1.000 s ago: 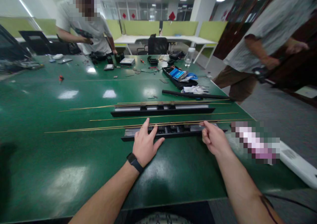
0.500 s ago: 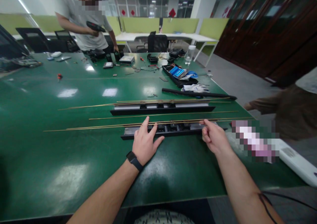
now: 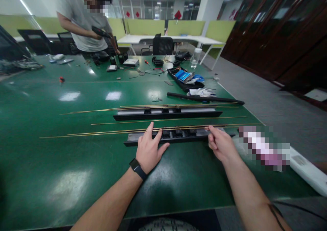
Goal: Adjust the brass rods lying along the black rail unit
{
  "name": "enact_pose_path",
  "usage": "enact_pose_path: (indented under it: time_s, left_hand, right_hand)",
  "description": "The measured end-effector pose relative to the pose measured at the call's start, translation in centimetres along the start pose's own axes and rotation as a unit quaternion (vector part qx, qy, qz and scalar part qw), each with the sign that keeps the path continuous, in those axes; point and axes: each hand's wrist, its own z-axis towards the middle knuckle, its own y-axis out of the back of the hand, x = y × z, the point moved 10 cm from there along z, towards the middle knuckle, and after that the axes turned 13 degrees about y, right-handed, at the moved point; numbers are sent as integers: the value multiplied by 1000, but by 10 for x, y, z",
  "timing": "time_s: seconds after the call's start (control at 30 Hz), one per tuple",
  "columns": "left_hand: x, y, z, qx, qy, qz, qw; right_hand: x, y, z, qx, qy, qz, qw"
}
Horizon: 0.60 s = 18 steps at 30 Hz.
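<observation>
My left hand [image 3: 149,149] lies spread over the nearer black channel [image 3: 133,142], its fingertips at the thin brass-coloured rods [image 3: 102,132] along the channel's far side. My right hand [image 3: 220,142] is closed in a pinch at the channel's right part, with a brass-coloured rod at the thumb and forefinger. Dark blocks [image 3: 178,133] sit inside the channel between my hands. A second black channel [image 3: 167,115] lies parallel behind it, with more thin rods [image 3: 94,111] along its far side. A single rod [image 3: 114,122] rests between the two channels.
A long black bar [image 3: 204,97], white gloves [image 3: 201,93] and a black tray [image 3: 178,83] with blue items lie farther back. Across the green table [image 3: 84,176], a person [image 3: 84,30] holds a power tool [image 3: 100,32]. A white device [image 3: 304,166] is at the right edge.
One rod in the nearer bundle has slid slightly left, while my hands stay nearly in place. The person across leans over with the power tool shifted; a passer-by at right has left view.
</observation>
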Motion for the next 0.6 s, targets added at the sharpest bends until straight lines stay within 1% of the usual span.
enact_pose_path:
  time_s: [0.07,0.27,0.43,0.6]
  left_hand:
    - [0,0,0,1,2,-1,1000]
    - [-1,1,0,-2,0,-3,1000]
    - [0,1,0,-2,0,-2,1000]
    - [-1,2,0,0,-1,-2,1000]
  right_hand:
    - [-2,-1,0,6,-3,-1,1000]
    - [-2,9,3,-25,8,18,999]
    - [-4,3,2,0,-2,6,1000]
    - [1,9,2,-31,12,21,999]
